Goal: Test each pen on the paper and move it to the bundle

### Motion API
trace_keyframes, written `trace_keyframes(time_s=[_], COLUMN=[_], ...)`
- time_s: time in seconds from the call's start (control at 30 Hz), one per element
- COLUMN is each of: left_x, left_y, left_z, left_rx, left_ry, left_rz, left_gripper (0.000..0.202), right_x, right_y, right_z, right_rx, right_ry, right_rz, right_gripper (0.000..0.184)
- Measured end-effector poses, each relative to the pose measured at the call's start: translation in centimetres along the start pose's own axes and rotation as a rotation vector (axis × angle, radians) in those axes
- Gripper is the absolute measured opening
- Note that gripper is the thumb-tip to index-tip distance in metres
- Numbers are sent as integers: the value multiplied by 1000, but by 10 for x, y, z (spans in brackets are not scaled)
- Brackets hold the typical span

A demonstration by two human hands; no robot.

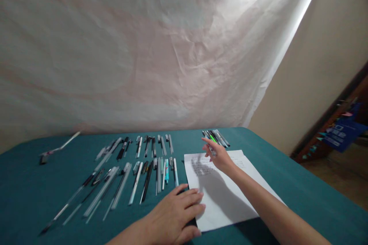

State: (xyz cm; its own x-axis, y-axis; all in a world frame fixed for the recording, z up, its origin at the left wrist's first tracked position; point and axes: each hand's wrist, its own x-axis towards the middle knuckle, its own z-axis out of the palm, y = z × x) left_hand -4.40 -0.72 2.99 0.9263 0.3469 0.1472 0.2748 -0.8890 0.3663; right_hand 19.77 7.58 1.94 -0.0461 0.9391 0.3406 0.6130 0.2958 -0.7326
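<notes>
My left hand (178, 211) lies spread at the left edge of a white sheet of paper (220, 206), its fingertips on the paper. Over the sheet's far part, my right hand (220, 157) holds a slim pen (212, 150), mostly hidden by the fingers; the index finger points outward. Small handwriting (202, 171) covers the upper part of the sheet, partly in the hand's shadow. Just beyond the right hand lies a group of pens (221, 138), one of them bright green.
Two rows of taken-apart pens, with barrels (100, 195), caps and refills, spread over the green tablecloth (25, 191) on the left. A bent, pale, thin object (61, 147) lies farther left. A pale curtain (129, 65) hangs behind the table; a blue bag-like item (345, 136) is at the right.
</notes>
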Motion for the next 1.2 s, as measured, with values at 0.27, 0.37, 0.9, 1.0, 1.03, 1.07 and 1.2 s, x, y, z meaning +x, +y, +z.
trace_keyframes(time_s=[0.27,0.37,0.9,1.0,1.03,1.07,1.2], left_x=[-2,-3,0,0,0,1,1], left_y=[-2,-1,-8,-6,-5,-4,-1], left_z=[0,-4,9,6,4,1,-4], left_rx=[40,19,74,55,47,40,32], left_ry=[38,22,25,2,-16,-33,-46], left_rz=[-101,-112,-143,-142,-147,-152,-164], left_gripper=[51,53,54,54,53,53,53], right_x=[-55,-62,-66,-66,-66,-66,-66], right_y=[-12,-3,26,31,32,32,32], right_z=[-21,-20,-6,-5,-5,-4,-2], right_rx=[373,328,131,49,35,28,26], right_ry=[166,289,54,87,91,88,75], right_rz=[238,281,178,152,147,146,126], right_gripper=[38,31,17,18,18,18,18])
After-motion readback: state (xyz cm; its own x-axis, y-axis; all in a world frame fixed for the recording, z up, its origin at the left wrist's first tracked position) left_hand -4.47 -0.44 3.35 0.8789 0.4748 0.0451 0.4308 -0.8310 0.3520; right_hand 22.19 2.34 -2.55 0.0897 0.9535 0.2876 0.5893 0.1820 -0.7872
